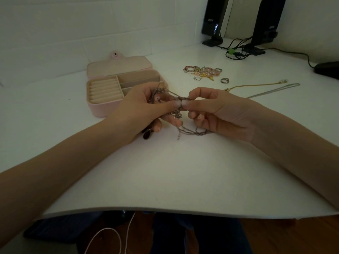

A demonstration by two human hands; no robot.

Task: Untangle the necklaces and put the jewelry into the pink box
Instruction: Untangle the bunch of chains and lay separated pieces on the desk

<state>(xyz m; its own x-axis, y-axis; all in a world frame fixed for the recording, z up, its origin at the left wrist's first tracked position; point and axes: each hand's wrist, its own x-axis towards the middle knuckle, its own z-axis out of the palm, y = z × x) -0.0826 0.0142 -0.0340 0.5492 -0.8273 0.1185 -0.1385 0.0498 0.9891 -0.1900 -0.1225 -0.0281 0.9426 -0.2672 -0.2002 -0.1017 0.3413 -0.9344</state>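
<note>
A tangle of thin silver-grey necklaces [185, 132] hangs between my two hands above the white table. My left hand [145, 109] grips a bunch of the chains, and a dark pendant [146, 135] dangles below it. My right hand [216, 110] pinches a strand at the knot, thumb tip against my left thumb. The pink box [102, 109] lies open just behind my left hand, with ring rolls on the left and compartments on the right. A gold necklace [256, 85] and a silver necklace [273, 90] lie stretched out on the right.
A pile of rings and bracelets [202, 71] sits behind my hands, with a loose ring [224, 80] beside it. Two black speakers [214, 21] and cables [236, 50] stand at the back right. A dark object [328, 69] lies at the right edge. The table's front edge [165, 212] is near me.
</note>
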